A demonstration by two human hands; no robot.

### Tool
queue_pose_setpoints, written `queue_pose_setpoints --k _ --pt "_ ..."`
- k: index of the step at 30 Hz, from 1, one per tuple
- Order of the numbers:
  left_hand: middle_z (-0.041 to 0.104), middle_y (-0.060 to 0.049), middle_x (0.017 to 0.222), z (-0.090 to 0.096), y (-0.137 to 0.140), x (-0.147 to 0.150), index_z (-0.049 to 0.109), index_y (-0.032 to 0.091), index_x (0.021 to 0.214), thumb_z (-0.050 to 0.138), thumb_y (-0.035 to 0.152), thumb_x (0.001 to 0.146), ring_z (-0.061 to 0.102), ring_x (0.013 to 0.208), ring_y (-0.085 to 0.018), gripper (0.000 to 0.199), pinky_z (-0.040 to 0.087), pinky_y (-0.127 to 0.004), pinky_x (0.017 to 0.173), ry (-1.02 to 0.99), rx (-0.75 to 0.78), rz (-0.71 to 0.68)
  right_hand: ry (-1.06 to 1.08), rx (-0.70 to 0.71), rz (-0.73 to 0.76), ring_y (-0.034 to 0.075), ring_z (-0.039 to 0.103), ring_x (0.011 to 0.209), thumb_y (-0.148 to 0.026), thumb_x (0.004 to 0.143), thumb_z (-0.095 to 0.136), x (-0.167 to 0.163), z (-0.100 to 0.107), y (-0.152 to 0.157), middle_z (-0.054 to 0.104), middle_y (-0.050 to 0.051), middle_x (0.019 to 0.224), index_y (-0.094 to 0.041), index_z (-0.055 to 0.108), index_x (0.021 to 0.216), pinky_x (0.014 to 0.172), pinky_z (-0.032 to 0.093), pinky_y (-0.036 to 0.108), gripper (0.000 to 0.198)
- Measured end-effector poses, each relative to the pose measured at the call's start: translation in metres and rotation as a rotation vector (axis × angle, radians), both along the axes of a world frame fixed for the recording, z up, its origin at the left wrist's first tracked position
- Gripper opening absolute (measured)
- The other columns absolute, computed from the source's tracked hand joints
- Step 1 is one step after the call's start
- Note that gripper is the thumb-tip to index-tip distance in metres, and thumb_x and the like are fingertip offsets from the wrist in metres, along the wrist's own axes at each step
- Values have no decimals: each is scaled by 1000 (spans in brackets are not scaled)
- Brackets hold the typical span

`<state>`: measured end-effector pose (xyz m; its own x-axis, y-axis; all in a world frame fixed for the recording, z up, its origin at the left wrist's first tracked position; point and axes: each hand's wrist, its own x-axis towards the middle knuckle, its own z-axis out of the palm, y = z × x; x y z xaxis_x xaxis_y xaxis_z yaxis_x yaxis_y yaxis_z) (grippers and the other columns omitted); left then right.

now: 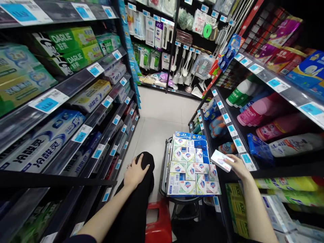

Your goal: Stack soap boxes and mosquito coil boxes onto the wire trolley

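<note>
My right hand (236, 166) grips a small white soap box (220, 160) by its right end. It hangs in the air between the cart and the right-hand shelf. My left hand (136, 171) rests with fingers spread on my knee, which is covered in black cloth (149, 162), and holds nothing. Between my knee and the shelf, a cart (162, 189) carries many soap boxes (187, 186) in white and green, laid close together in layers. Blue boxes (199, 145) show among them at the far right corner.
Toothpaste boxes (76, 44) fill the left shelves. Bottles (260, 111) and yellow-green packs (286, 184) stand on the right shelves. Below me is a red plastic stool (159, 226). Pale floor tiles (162, 104) lead to a back rack of hanging brushes (187, 67).
</note>
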<state>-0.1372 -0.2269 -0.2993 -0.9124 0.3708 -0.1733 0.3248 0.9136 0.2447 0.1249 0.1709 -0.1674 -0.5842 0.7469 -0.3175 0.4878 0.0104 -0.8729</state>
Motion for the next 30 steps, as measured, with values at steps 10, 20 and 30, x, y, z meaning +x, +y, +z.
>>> queue_pose_setpoints --k 10,20,30 --pt "42 -14 142 2 1 -4 29 26 147 36 51 89 56 106 -33 63 48 -42 80 2 -57 13 -46 -118 64 19 61 65 -47 40 84 -41 -98 81 68 8 73 -12 71 79 60 48 32 54" --pt "41 -13 144 6 10 -3 30 26 147 36 51 88 56 106 -33 63 48 -43 82 -24 -83 12 -45 -281 91 20 62 69 -56 47 79 -41 -157 81 67 7 76 -13 68 82 63 48 31 57" --pt "40 -12 144 -2 11 -4 29 28 147 37 53 88 55 109 -33 65 47 -42 85 -21 -79 -1 -65 -269 47 23 64 70 -62 51 74 -35 -176 67 66 5 72 -16 62 84 62 48 32 58"
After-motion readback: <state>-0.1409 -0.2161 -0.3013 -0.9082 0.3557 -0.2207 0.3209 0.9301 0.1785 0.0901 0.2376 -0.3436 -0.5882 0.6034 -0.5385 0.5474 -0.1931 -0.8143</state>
